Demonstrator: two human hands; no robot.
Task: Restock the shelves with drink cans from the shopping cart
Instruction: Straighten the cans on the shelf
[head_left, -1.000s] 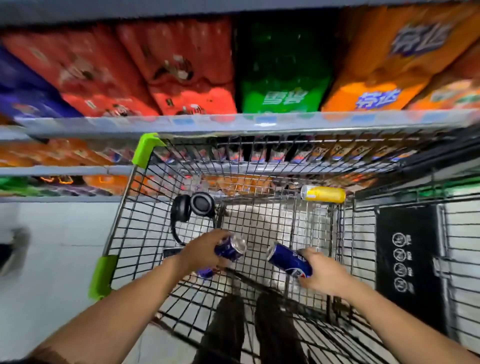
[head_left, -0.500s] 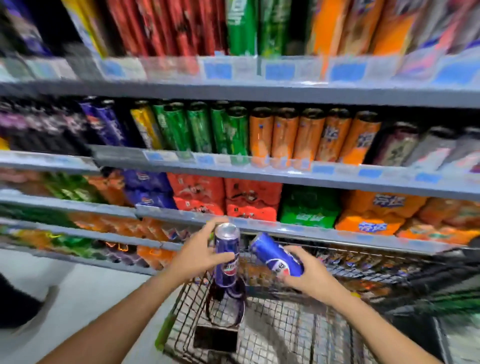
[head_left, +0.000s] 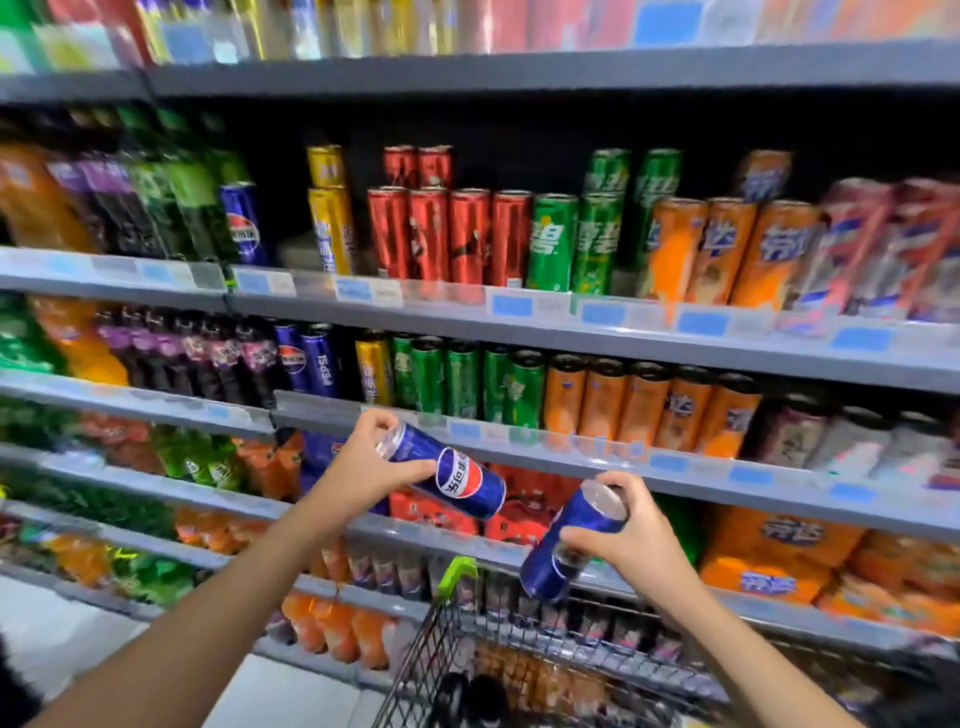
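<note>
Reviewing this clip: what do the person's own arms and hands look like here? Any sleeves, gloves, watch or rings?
Both forearms come in bare from the bottom edge of the head view; no sleeve shows on either within the picture. The left hand and right hand wear no gloves. No watch, bracelet or ring is visible on either wrist or on the fingers that show. No markings can be made out.

The slim aluminium can in the left hand (head_left: 363, 467) is deep blue (head_left: 452, 475), with a round red, white and blue emblem. The slim can in the right hand (head_left: 631, 540) is the same deep blue (head_left: 558, 558), its top silver. On the grey metal shelves (head_left: 519, 78) stand rows of red cans (head_left: 449, 236), green cans (head_left: 553, 241), orange cans (head_left: 727, 254), yellow cans (head_left: 332, 231) and blue cans (head_left: 306, 361). The shelf edges carry pale blue price tags (head_left: 511, 305). The black wire shopping cart (head_left: 431, 670) has a lime-green corner guard (head_left: 456, 576).
</note>
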